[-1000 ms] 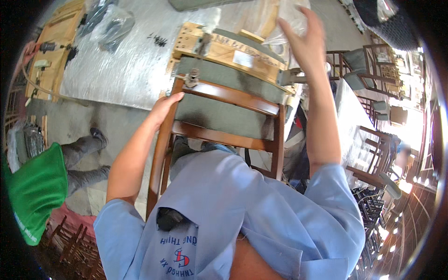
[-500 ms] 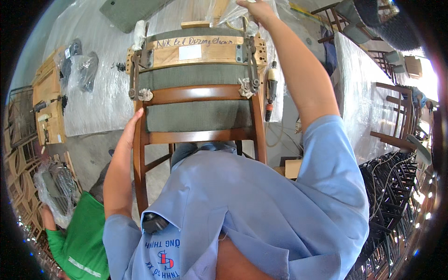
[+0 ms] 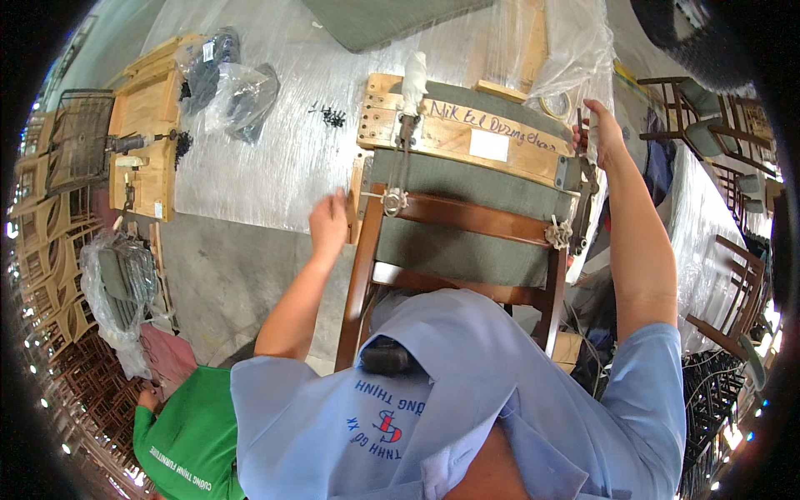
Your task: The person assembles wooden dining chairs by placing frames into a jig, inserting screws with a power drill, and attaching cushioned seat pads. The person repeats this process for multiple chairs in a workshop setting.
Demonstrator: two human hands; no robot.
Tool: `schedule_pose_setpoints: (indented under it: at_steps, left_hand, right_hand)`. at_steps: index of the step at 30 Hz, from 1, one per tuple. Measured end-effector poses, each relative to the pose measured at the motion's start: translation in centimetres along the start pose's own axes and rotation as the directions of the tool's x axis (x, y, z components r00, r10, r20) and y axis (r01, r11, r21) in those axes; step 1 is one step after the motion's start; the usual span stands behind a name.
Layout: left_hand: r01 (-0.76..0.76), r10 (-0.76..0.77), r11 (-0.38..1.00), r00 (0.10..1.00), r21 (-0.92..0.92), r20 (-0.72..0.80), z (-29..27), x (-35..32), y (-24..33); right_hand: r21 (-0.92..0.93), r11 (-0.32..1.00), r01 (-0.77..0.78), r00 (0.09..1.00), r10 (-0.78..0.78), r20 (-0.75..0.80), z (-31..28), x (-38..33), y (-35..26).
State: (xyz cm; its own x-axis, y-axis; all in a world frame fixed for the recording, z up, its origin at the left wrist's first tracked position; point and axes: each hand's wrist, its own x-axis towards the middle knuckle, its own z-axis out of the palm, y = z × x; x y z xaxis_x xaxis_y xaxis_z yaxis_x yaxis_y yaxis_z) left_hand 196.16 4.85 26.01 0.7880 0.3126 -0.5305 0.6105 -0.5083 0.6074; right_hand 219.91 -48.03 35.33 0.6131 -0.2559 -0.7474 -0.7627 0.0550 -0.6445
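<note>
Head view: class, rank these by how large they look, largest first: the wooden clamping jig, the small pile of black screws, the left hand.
1. wooden clamping jig
2. left hand
3. pile of black screws

The hand sits nearer the camera, so its real size may be overstated.

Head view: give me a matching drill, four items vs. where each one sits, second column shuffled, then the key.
Things:
1. left hand
2. right hand
3. black screws
4. wooden jig board

Places:
A. at the metal clamp on the chair's right side
B. loose on the plastic-covered table, apart from the chair
C. at the left edge of the chair frame
D. across the green chair cushion, above the brown rail

Pairs: 1-C, 2-A, 3-B, 4-D
</note>
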Motion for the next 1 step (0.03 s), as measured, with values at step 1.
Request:
schedule_pose_setpoints:
  at_steps: [1]
  left_hand:
    - [-0.018, 0.018, 1.000, 0.999, 0.005, -0.045, -1.46, 1.91, 1.11]
  right_hand:
    - [-0.042, 0.999, -0.010, 1.000, 0.010, 0.001, 0.16, 0.84, 0.26]
